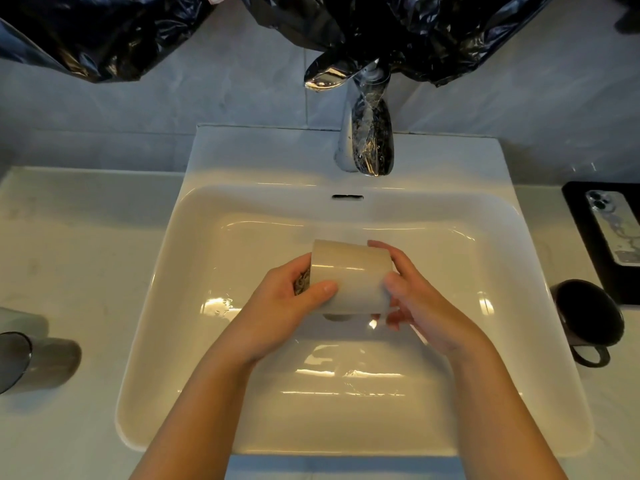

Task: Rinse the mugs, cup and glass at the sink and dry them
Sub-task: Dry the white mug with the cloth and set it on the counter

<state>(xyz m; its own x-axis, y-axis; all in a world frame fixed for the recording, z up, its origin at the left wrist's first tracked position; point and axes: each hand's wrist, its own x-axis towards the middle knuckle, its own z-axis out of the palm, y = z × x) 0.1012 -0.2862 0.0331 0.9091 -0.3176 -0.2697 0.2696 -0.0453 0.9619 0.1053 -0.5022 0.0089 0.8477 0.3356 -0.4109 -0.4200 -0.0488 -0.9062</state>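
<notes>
A cream mug lies on its side over the middle of the white sink, held between both hands. My left hand grips its left end, thumb across the wall, with a small patterned scrubber or cloth tucked at the mouth. My right hand holds the right end, fingers curled round it. A dark mug stands on the counter to the right. A grey glass stands at the left edge. No water runs from the faucet.
A phone lies on a black tray at the right back. Black plastic bags hang over the wall behind the faucet. White counter runs on both sides of the sink.
</notes>
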